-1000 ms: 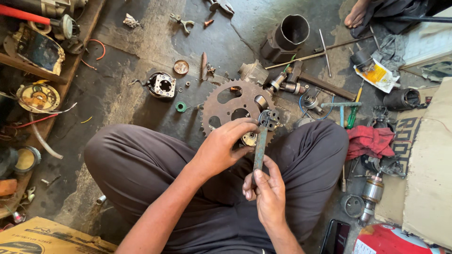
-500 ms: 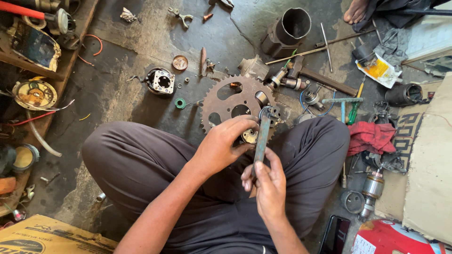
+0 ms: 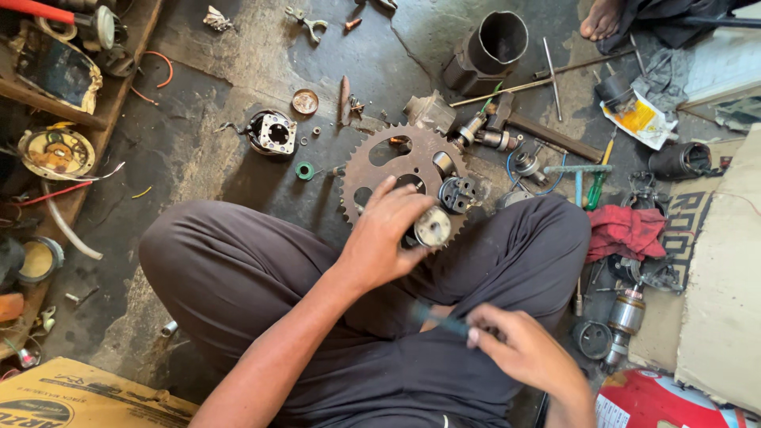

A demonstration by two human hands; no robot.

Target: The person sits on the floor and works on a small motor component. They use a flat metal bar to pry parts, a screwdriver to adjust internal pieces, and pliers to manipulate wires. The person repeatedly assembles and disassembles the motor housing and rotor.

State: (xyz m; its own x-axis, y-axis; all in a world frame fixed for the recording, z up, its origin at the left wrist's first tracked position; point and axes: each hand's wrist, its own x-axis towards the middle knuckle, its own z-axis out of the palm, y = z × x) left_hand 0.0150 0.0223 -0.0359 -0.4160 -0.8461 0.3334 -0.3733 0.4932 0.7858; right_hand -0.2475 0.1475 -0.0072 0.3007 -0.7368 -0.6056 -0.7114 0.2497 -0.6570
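Observation:
My left hand [image 3: 387, 231] reaches forward over my crossed legs, and its fingers hold a small round metal part [image 3: 433, 227] at the near edge of a large rusty sprocket [image 3: 379, 164] on the floor. A small dark metal block [image 3: 458, 192] sits on the sprocket just beyond the round part. My right hand [image 3: 519, 349] is low over my lap, shut on a slim dark tool [image 3: 440, 322] that is blurred by motion and points left.
Many parts lie on the dirty floor: a round housing [image 3: 272, 132], a green ring [image 3: 304, 170], a metal cylinder [image 3: 490, 43], a hammer [image 3: 539, 131], screwdrivers [image 3: 596, 181], a red rag [image 3: 626, 231], motor parts [image 3: 622, 321]. Another person's bare foot [image 3: 602, 17] rests far right. Cardboard [image 3: 71, 396] lies near left.
My right hand has pulled the slim tool back from the sprocket toward my lap. My left hand has stayed on the round part.

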